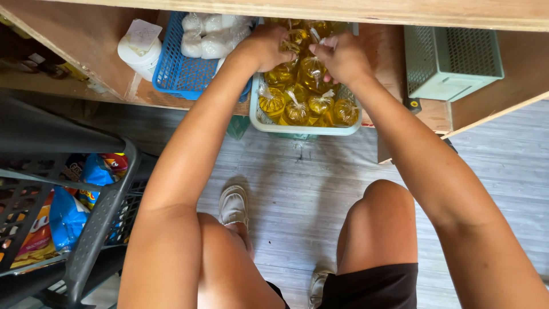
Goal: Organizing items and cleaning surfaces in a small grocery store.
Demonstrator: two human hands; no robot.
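Note:
A white basket (297,129) on a low wooden shelf holds several small tied plastic bags of yellow oil (295,109). Both my hands reach into its far half. My left hand (267,46) is closed on the knotted top of one oil bag (284,73). My right hand (343,56) pinches the tied top of another oil bag (313,68) right beside it. The two hands nearly touch above the bags.
A blue basket (180,74) with white bags (209,35) stands left of the white one, a white tub (140,54) beyond it. A green mesh basket (452,54) sits at the right. A dark cart (86,229) with snack packs is at lower left. My knees and shoes are below.

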